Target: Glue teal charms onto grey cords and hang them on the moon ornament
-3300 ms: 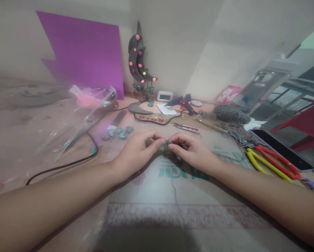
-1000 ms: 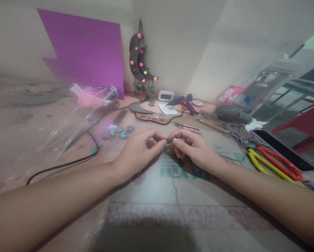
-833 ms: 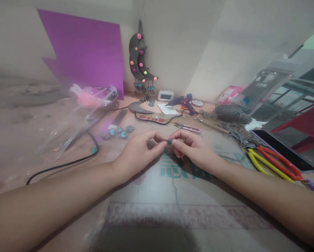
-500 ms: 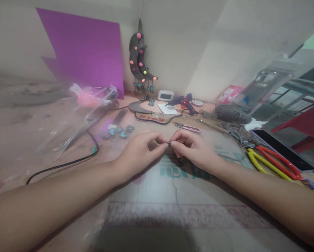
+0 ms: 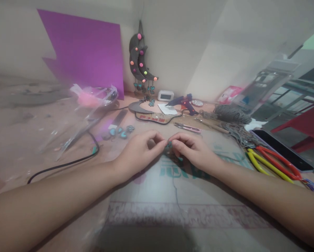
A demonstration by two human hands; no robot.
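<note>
Fingertips of both hands meet over the cardboard (image 5: pixel 149 196). My left hand (image 5: pixel 143 148) is closed in a pinch at the left side of a small dark, teal-tinted piece (image 5: pixel 169 144). From the other side, my right hand (image 5: pixel 191 147) pinches the same piece between thumb and forefinger. Its exact kind is too small and blurred to tell. Below the hands, a thin grey thread (image 5: pixel 176 190) runs down over the cardboard. Just beyond my left hand lie several teal-and-grey heart-like pieces (image 5: pixel 123 134).
Pink-handled snips (image 5: pixel 187 127), a glue gun (image 5: pixel 185 101) and a grey crescent (image 5: pixel 140 107) lie beyond the hands. Grey yarn (image 5: pixel 233 114), a phone (image 5: pixel 283 150) and red-and-yellow-handled tools (image 5: pixel 279 162) are at right. Clear plastic (image 5: pixel 78 126) and a black cable (image 5: pixel 68 164) occupy the left.
The fingertips have parted slightly, and more of the small piece shows between them. Both hands stay in nearly the same place.
</note>
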